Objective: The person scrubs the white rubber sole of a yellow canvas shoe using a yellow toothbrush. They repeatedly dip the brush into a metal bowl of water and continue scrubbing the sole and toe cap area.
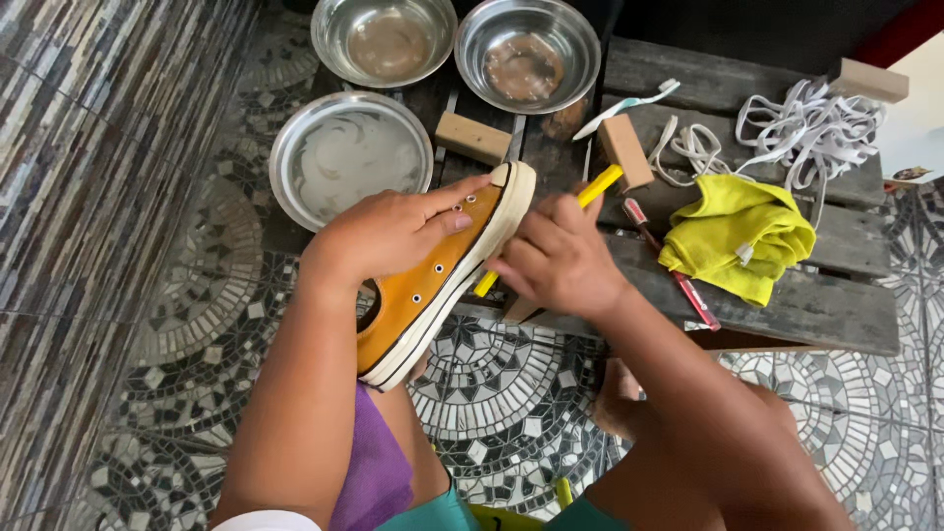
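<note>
Over mosaic floor tiles our left hand [393, 231] grips the mustard canvas sneaker [442, 280], toe pointing toward the tabletop [836, 305], while our right hand [556, 258] clasps a yellow-handled brush [600, 187] against its sole edge.

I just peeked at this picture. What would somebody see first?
First, the mustard-orange sneaker in the middle, gripped by the left hand while the right hand holds a yellow brush against its white sole. Behind it on the dark wooden bench sit three shiny metal bowls, and a bright yellow cloth lies at right.

Mosaic floor [511, 393] – dark wooden bench [836, 305] – striped tiled wall [88, 147].
</note>
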